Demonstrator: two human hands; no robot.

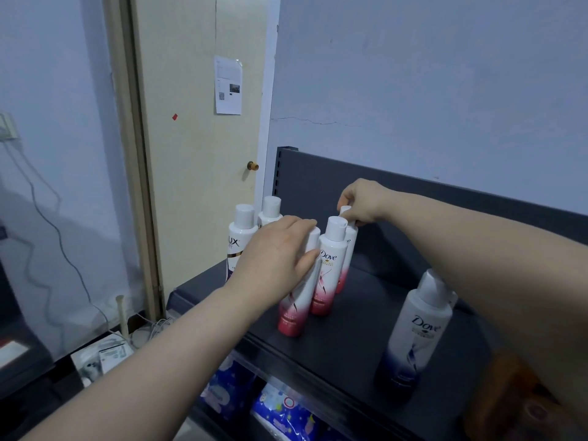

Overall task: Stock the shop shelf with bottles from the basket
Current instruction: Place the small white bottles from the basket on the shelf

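Three pink-and-white Dove bottles stand in a row on the dark grey shelf (pixel 356 338). My left hand (pixel 273 259) wraps the upper part of the front pink bottle (pixel 294 313). The middle pink bottle (pixel 329 265) stands free between my hands. My right hand (pixel 362 202) pinches the cap of the rear pink bottle (pixel 346 259) near the shelf's back panel. Two white Lux bottles (pixel 241 230) stand at the shelf's left end. A blue-and-white Dove bottle (pixel 413 332) stands alone to the right. The basket is not clearly visible.
A cream door (pixel 197 138) with a brass knob and a taped paper is behind the shelf's left end. Blue packaged goods (pixel 280 412) fill the shelf below. Cables and small boxes lie on the floor at the left. A blurred brown object (pixel 509 396) sits at lower right.
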